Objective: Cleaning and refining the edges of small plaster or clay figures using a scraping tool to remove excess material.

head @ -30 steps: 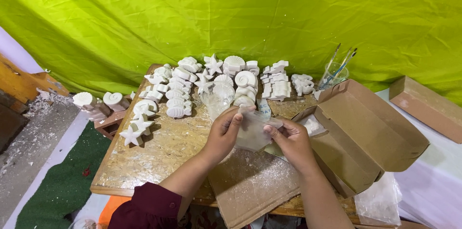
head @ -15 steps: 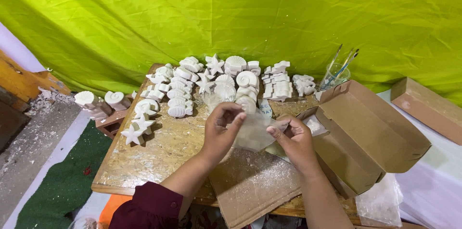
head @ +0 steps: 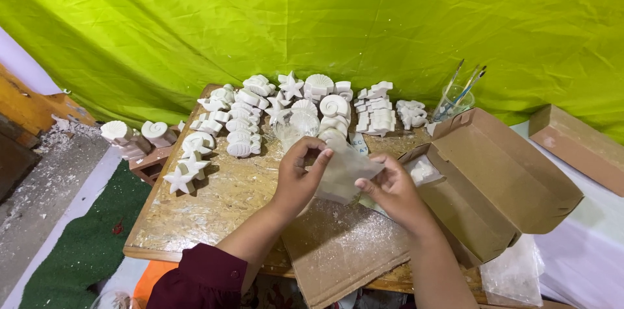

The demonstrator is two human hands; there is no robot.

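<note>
Head view — white casts (head: 305,111) ring both hands.

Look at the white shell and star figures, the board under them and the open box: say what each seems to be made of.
The figures look like cast plaster: chalky, matt white, with white dust around. The board looks like pressed wood chips: flaked grain, unpainted. The open box is plain brown cardboard, matt with folded flaps. The bag between the left hand and right hand seems thin, translucent plastic.

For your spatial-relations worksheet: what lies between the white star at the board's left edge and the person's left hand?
In the head view, only bare, dusty chipboard lies between the white star and the left hand.
</note>
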